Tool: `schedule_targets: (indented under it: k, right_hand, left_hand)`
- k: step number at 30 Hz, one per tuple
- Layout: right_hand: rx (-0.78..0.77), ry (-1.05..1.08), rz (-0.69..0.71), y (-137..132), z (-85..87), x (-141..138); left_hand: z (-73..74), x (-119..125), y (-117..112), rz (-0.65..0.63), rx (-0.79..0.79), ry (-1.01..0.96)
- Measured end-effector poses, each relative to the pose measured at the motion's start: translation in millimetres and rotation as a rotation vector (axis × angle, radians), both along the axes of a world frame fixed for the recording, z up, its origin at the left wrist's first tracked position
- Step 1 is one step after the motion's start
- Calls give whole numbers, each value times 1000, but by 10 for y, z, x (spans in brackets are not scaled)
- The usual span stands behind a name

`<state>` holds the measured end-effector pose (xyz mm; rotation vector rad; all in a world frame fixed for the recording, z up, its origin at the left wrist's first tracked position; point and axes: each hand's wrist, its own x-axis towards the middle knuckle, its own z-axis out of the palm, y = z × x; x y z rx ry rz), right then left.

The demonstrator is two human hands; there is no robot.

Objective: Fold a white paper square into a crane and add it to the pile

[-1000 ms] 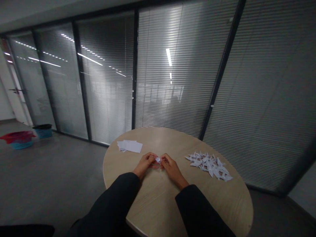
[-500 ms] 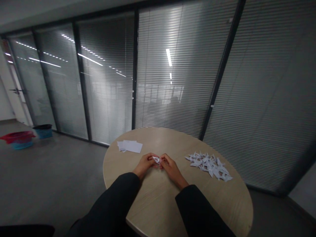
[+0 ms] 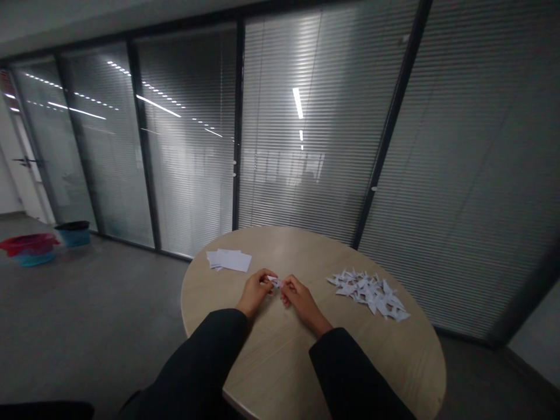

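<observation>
A small folded white paper (image 3: 273, 281) is pinched between my two hands above the middle of the table. My left hand (image 3: 256, 290) grips its left side with thumb and fingers. On the other side, my right hand (image 3: 300, 298) closes its fingertips on the right end of the paper. Much of the piece is covered by the fingers, so its exact shape cannot be made out. To the right of my hands lies a heap of folded white paper cranes (image 3: 370, 293). Beyond my left hand rests a loose stack of white paper sheets (image 3: 234, 260).
The round wooden table (image 3: 280, 242) stands close to a glass partition (image 3: 306, 146) with blinds. On the floor at the far left are a bin with a red liner (image 3: 30, 248) and a blue bin with a dark liner (image 3: 74, 234).
Both hands keep hold of the folded paper, and the fingers have shifted slightly. Less of the paper's white surface shows. The whole view has drifted a little.
</observation>
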<state>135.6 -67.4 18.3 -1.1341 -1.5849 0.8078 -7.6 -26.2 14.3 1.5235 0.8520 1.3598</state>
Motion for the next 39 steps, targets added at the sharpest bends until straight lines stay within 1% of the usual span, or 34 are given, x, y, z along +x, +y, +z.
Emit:
schedule_targets:
  k: [4,8,12,16,20,24,28,31,35,39]
  right_hand:
    - [-24,-65,-8,1,-10,5]
    - [-38,-78,13,48,-65,26]
    - [-22,-41,62,81,-85,41]
    - [-17,-1,93,70,-41,39]
    - [-35,17,103,52,-10,41]
    - [-69,24,120,61,-26,45]
    - [-76,17,103,84,-63,40]
    - [-62,8,70,95,-84,38]
    - [-46,8,52,91,-82,41]
    - [-20,16,52,68,-56,39]
  left_hand:
    - [-7,-4,-25,-15,42,86]
    - [1,-5,-44,-50,43,110]
    - [-15,2,-8,-85,3,53]
    - [-48,5,43,-112,-23,-2]
    - [-53,-1,58,-102,-45,-64]
    - [-39,-7,49,-92,-39,-75]
    - [-25,-6,29,-91,-10,-16]
    - [-17,-5,20,-82,-9,-7]
    - [-7,-4,33,-66,-41,-65]
    - [8,-8,53,-94,-124,-157]
